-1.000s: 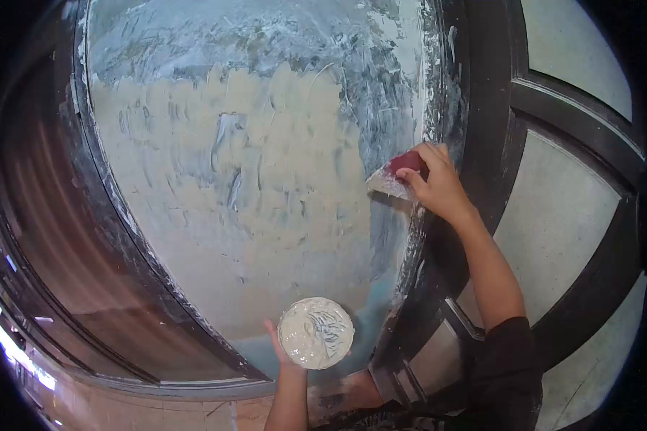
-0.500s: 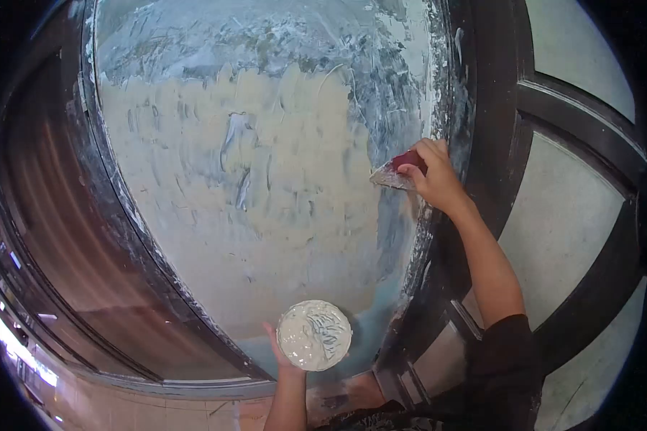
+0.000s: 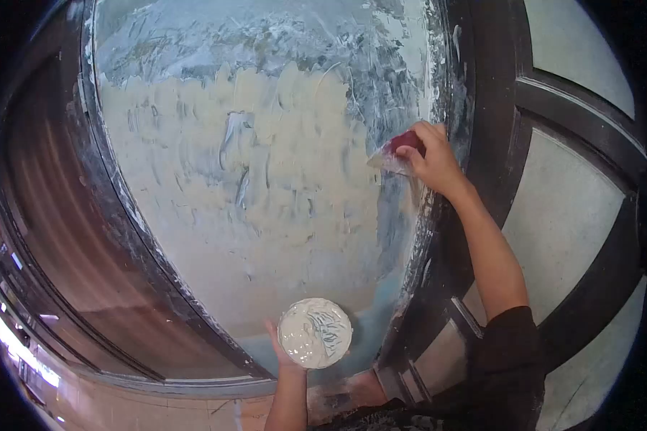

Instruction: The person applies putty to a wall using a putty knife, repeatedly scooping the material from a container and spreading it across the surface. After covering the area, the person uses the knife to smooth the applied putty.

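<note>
My right hand (image 3: 433, 154) is closed round the red handle of a putty knife (image 3: 394, 159), its wide blade lying against the wall panel (image 3: 287, 158) near the right side. Cream putty coats the middle of that panel, with patchy blue-grey surface above and along the right. Low in the view, my left hand (image 3: 284, 352) holds a round tub (image 3: 315, 333) of wet cream putty from its left and underneath. Most of the left fingers are hidden behind the tub. Ridged scrape marks show in the putty on the tub's right half.
Dark frame strips smeared with white border the panel on both sides. To the right stands dark woodwork (image 3: 492, 93) with pale inset panels (image 3: 564, 194). At left is a brown glossy panel (image 3: 57, 215). A tiled floor (image 3: 136, 409) shows at the bottom.
My right hand and the putty knife have moved slightly upward along the panel's right side. The tub and my left hand stay almost where they were.
</note>
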Demonstrator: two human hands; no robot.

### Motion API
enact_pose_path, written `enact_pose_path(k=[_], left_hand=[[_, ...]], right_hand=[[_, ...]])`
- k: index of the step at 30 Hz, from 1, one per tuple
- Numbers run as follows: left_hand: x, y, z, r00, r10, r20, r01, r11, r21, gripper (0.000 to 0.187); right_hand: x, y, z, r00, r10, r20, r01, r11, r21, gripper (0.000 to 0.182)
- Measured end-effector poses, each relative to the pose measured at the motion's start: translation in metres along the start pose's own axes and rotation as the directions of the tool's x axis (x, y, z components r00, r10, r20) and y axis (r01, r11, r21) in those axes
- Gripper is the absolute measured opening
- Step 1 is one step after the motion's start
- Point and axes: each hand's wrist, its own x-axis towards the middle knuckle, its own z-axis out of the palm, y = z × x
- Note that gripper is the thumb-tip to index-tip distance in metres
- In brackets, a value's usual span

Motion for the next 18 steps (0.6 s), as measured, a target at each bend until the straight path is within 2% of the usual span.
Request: enact_pose_path(k=[1, 2, 3, 5, 6, 9, 12, 14, 17, 18], left_hand=[[-0.001, 0.0, 0.005, 0.997, -0.04, 0.072, 0.045, 0.996, -0.072, 0.104], [-0.001, -0.001, 0.008, 1.0, -0.01, -0.03, 0.011, 0.998, 0.058, 0.106], [-0.001, -0.002, 0.008, 0.999, -0.012, -0.031, 0.013, 0.998, 0.059, 0.106], [-0.001, -0.002, 0.006, 0.997, -0.046, 0.061, 0.045, 0.999, 0.019, 0.106], [0.0, -0.001, 0.004, 0.997, -0.044, 0.064, 0.043, 0.999, 0.018, 0.106], [0.003, 0.001, -0.002, 0.978, 0.007, -0.209, -0.038, 0.989, -0.142, 0.106], [0.0, 0.0, 0.008, 0.991, -0.006, -0.132, -0.002, 0.998, -0.057, 0.106], [0.006, -0.001, -0.021, 0.995, 0.031, -0.09, -0.037, 0.997, -0.063, 0.103], [0.002, -0.001, -0.019, 0.997, 0.056, -0.043, -0.057, 0.998, -0.021, 0.1], [0.002, 0.0, -0.015, 0.995, 0.034, -0.097, -0.036, 0.999, -0.022, 0.103]], right_hand=[[0.005, -0.003, -0.004, 0.998, 0.018, -0.064, -0.017, 1.0, 0.026, 0.022], [0.01, -0.007, -0.009, 0.996, 0.076, -0.053, -0.076, 0.997, -0.005, 0.024], [0.008, -0.006, -0.01, 0.996, 0.078, -0.052, -0.078, 0.997, -0.006, 0.024], [0.004, -0.003, -0.013, 0.997, 0.017, 0.073, -0.014, 0.999, -0.042, 0.023], [-0.003, -0.007, -0.011, 0.995, -0.022, 0.1, 0.02, 1.0, 0.015, 0.022], [-0.015, -0.006, -0.004, 0.981, -0.067, 0.183, 0.073, 0.997, -0.027, 0.021], [-0.005, -0.005, -0.006, 0.994, -0.045, 0.1, 0.049, 0.998, -0.037, 0.02], [0.006, -0.006, -0.012, 1.0, -0.021, 0.004, 0.021, 0.999, -0.029, 0.02], [0.002, -0.004, -0.015, 0.998, -0.021, 0.053, 0.021, 1.0, 0.0, 0.021], [-0.005, -0.01, -0.016, 0.992, -0.024, 0.123, 0.021, 0.999, 0.032, 0.022]])
